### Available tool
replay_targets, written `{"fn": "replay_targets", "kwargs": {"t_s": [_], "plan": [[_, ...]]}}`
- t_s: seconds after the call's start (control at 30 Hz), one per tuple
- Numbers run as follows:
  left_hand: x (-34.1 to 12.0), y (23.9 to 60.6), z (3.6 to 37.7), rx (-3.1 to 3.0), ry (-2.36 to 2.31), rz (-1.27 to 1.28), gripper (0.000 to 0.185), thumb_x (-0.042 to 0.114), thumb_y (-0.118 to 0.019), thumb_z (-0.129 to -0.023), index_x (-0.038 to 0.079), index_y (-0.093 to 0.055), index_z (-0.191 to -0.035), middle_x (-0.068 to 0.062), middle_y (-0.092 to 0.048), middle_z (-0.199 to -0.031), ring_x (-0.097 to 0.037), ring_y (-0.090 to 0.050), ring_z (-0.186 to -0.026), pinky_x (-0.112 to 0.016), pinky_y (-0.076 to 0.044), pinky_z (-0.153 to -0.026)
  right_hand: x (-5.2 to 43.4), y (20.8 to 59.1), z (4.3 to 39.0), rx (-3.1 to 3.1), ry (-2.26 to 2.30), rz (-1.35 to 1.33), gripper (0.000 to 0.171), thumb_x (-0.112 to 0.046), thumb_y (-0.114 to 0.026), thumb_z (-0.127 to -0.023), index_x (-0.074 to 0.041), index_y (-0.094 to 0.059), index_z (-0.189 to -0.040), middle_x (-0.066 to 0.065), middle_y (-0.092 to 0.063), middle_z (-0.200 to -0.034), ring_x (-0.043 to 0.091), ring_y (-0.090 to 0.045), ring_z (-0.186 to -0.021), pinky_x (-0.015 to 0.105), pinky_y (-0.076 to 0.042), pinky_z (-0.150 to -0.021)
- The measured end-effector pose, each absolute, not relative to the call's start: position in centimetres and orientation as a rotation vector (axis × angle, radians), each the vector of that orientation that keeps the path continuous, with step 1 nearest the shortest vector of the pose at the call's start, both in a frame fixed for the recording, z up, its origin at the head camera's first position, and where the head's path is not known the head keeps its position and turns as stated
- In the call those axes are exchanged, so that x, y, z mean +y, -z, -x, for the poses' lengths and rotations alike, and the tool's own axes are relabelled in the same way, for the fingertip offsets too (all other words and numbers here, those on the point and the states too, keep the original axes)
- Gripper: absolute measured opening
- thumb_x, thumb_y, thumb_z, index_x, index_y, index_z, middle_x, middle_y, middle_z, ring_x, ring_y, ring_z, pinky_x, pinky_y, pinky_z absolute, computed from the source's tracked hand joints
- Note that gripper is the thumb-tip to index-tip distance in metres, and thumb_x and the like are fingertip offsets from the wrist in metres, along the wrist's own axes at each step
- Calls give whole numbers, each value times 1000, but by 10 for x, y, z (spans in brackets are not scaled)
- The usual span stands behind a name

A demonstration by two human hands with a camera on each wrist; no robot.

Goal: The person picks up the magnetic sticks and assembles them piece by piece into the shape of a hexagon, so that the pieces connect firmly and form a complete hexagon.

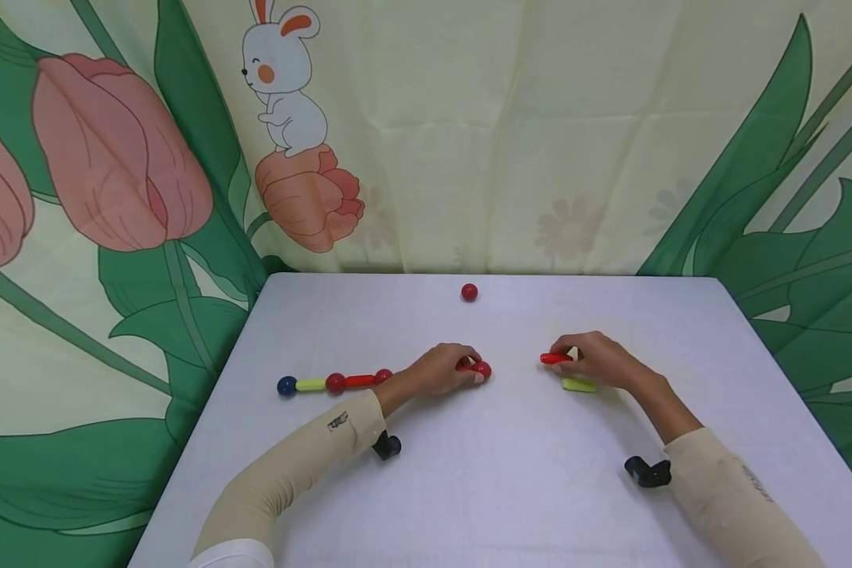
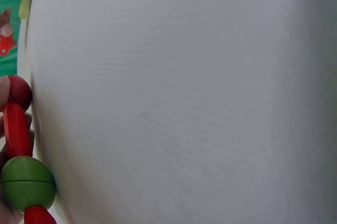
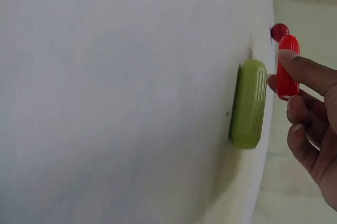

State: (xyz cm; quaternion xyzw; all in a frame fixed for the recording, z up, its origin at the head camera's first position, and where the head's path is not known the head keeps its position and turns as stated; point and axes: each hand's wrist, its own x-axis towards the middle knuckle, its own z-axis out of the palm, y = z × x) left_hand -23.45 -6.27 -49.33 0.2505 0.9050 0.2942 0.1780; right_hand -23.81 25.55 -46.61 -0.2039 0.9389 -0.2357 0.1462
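Your left hand (image 1: 446, 369) is resting on the white table (image 1: 511, 489) with its fingers curled over the near end of a chain of rods and balls (image 1: 334, 383), pinching a dark red ball (image 1: 482, 369) at the fingertips. The head view is showing the chain running out to the left: a blue ball (image 1: 286, 386), a yellow-green rod (image 1: 311, 384), a red ball, a red rod and another red ball, all lying flat.

The left wrist view is showing what your hand is hiding from above: a green ball (image 2: 28, 183) sitting in the chain under your palm, with a red rod (image 2: 17, 130) joining it to the dark red ball (image 2: 19, 91), and a second red rod starting below the green ball.

Your right hand (image 1: 599, 361) is pinching a short red rod (image 1: 555, 358) between thumb and fingers, holding it just above the table. A yellow-green rod (image 1: 579, 385) is lying flat just beside that hand; the right wrist view is showing this rod (image 3: 249, 103) as ribbed and untouched, with the red rod (image 3: 287, 66) held clear of it.

Your two hands are working well apart. A loose red ball (image 1: 469, 293) is sitting alone near the far edge, seen whole only in the head view.
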Motion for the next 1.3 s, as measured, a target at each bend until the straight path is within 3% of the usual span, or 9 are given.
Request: {"fn": "replay_targets", "kwargs": {"t_s": [0.3, 0.6, 1.3], "plan": [[-62, 494, 237, 2572, -833, -714, 38, 33, -73, -93, 16, -67, -126, 5, -67, -101, -8, -58, -91, -19, -50, -79, 211, 469, 240, 2649, 684, 787, 28, -20, -77, -89, -13, -75, -116, 4, -74, -112, 20, -65, -101, 37, -56, -85], [-64, 497, 241, 2581, -841, -762, 37, 33, -72, -93, 15, -67, -125, 5, -68, -101, -8, -59, -90, -19, -49, -79, 178, 477, 243, 2665, 715, 935, 21, -19, -78, -88, -14, -77, -108, -2, -75, -102, 13, -64, -91, 31, -54, -80], [-65, 492, 238, 2589, -809, -768, 40, 30, -73, -93, 12, -65, -128, 1, -68, -109, -10, -59, -97, -21, -51, -86, 169, 484, 237, 2734, 781, 801, 24, -22, -80, -86, -13, -77, -108, 0, -76, -101, 17, -66, -93, 34, -54, -81]]}}
